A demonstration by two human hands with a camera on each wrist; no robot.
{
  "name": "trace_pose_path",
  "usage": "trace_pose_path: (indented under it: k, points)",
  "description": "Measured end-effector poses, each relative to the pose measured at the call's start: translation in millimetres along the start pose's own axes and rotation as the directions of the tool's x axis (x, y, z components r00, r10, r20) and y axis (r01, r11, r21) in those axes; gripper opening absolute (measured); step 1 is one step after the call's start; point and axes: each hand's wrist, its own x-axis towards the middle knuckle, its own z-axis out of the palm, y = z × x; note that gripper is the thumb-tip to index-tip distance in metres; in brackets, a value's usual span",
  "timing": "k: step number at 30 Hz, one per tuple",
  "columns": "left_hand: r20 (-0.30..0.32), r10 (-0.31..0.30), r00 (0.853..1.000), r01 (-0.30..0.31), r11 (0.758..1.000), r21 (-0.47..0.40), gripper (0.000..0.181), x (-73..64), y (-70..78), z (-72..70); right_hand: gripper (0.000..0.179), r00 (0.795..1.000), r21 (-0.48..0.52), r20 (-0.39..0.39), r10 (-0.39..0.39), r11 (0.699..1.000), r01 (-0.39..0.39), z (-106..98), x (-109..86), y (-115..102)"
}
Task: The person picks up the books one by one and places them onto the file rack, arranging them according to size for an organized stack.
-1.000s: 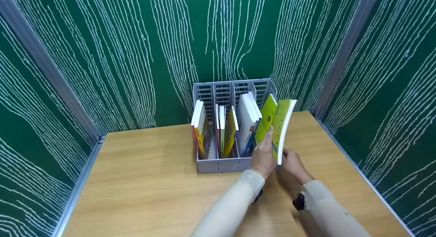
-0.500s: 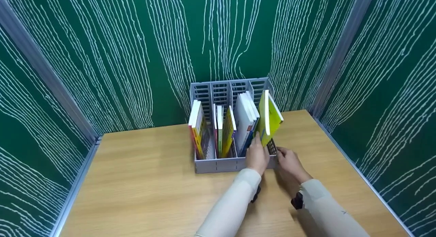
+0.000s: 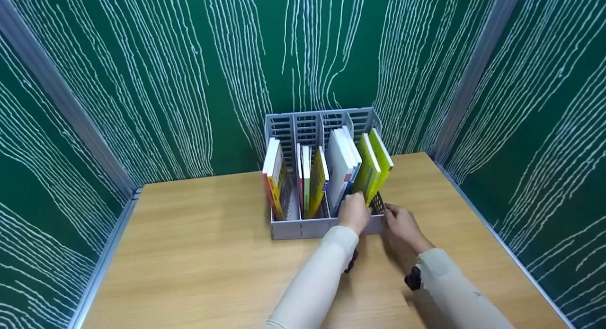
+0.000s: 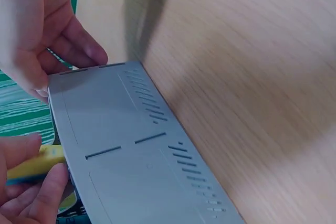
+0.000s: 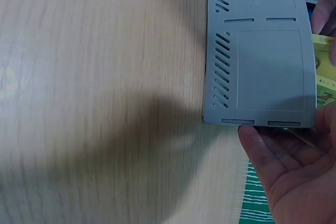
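My left hand (image 3: 355, 213) pinches the lower spine of a yellow-green book (image 3: 368, 165), which stands in the rightmost compartment of a grey file organizer (image 3: 303, 230). A brighter green book (image 3: 381, 154) leans just right of it in that compartment. In the left wrist view the yellow spine (image 4: 34, 165) shows between thumb and fingers, behind the organizer's front wall. My right hand (image 3: 406, 227) grips the front right corner of the organizer. The right wrist view shows its fingers (image 5: 254, 142) against the organizer's end, with the thumb near the top edge.
White books (image 3: 340, 163) fill the compartment left of the hand. Thin books (image 3: 312, 187) and yellow-spined books (image 3: 276, 182) stand in the other two. The organizer sits on a wooden table (image 3: 203, 253), before green walls (image 3: 236, 49) with white streaks.
My left hand has swung the yellow-green book left, past the brighter book, and lowered it into the rightmost compartment. The right hand stays at the organizer's corner.
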Motion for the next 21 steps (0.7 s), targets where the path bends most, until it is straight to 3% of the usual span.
trace_pose_path:
  k: [3, 5, 11, 14, 16, 21]
  points:
    - [0.052, 0.051, 0.997, -0.054, 0.997, 0.06, 0.021, 0.8, -2.0, -2.9, 0.039, 1.0, -0.009, -0.016, -0.016, 1.0, 0.016, 0.2, -0.9, 0.1]
    - [0.052, 0.084, 0.995, -0.089, 0.99, 0.109, 0.019, -2.4, -0.1, -9.3, 0.039, 1.0, -0.008, -0.02, -0.008, 1.0, 0.008, 0.9, -1.7, 0.3]
    - [-0.011, 0.104, 0.995, -0.101, 0.982, 0.159, 0.015, -20.6, 16.7, -51.9, 0.039, 1.0, -0.008, -0.008, -0.007, 1.0, 0.007, 3.8, -0.4, -1.3]
    - [0.017, 0.106, 0.994, -0.107, 0.981, 0.16, 0.017, -27.9, 21.7, -71.5, 0.039, 1.0, 0.0, 0.001, -0.014, 1.0, 0.014, 5.1, 0.2, -1.8]
    - [0.013, 0.135, 0.991, -0.135, 0.972, 0.193, 0.015, -26.8, 12.1, -65.5, 0.04, 1.0, 0.004, 0.012, -0.005, 1.0, 0.005, 5.6, 0.3, -1.8]
    - [0.11, 0.152, 0.982, -0.171, 0.965, 0.199, 0.018, -32.6, 1.0, -84.8, 0.041, 0.999, 0.014, 0.044, 0.005, 1.0, -0.006, 2.2, 0.5, 0.5]
